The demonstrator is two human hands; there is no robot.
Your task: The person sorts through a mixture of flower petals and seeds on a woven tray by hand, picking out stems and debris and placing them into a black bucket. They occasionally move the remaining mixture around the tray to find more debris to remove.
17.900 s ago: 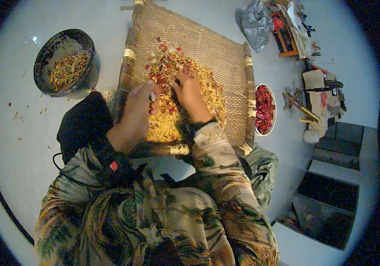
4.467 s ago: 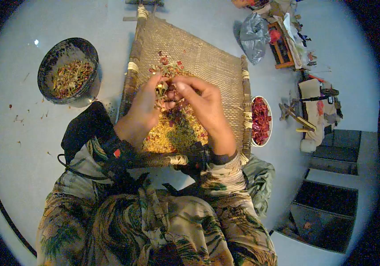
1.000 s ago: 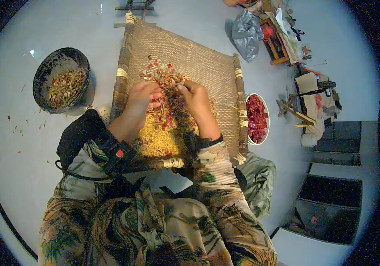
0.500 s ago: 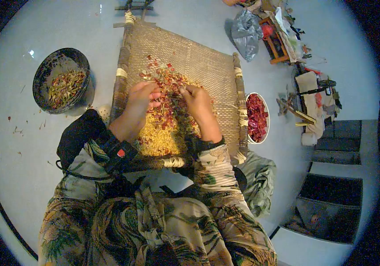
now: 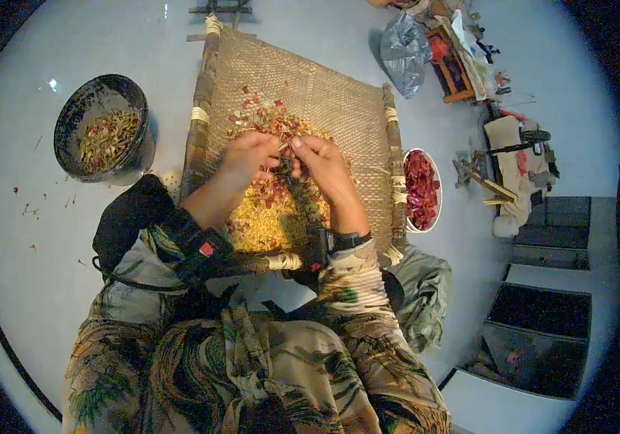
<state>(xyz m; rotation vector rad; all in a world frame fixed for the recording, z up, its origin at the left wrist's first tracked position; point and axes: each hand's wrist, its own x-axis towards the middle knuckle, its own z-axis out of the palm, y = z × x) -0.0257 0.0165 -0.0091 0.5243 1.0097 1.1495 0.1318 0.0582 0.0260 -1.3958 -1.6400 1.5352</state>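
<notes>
Directly beneath both hands lies a broad, loose heap of yellow seed-like grains and red flakes, spread over a tan woven tray with a dark pole-like frame bound in pale lashings. The left hand and the right hand hang over the middle of this heap, fingers bent inward, their tips nearly meeting. A small, pale, stem-like piece shows between them; whether one hand grasps it, or both, I cannot tell, nor whether the lower curled fingers touch the heap.

Compared with half a second ago, the left hand has shifted toward the right one and narrowed the gap between them. The right wrist now shows more of its black wristband.

Toward the person's body the heap is mostly bright yellow and fine-grained; at its far side it turns coarser, with scattered red scraps and straw-coloured bits thinning out over the weave. A dark shadow falls across it below the right hand. Well apart on the left stands a round black bucket partly filled with brownish, stem-like scraps; just beside the tray's right edge, a white-rimmed bowl holds dark red pieces.
</notes>
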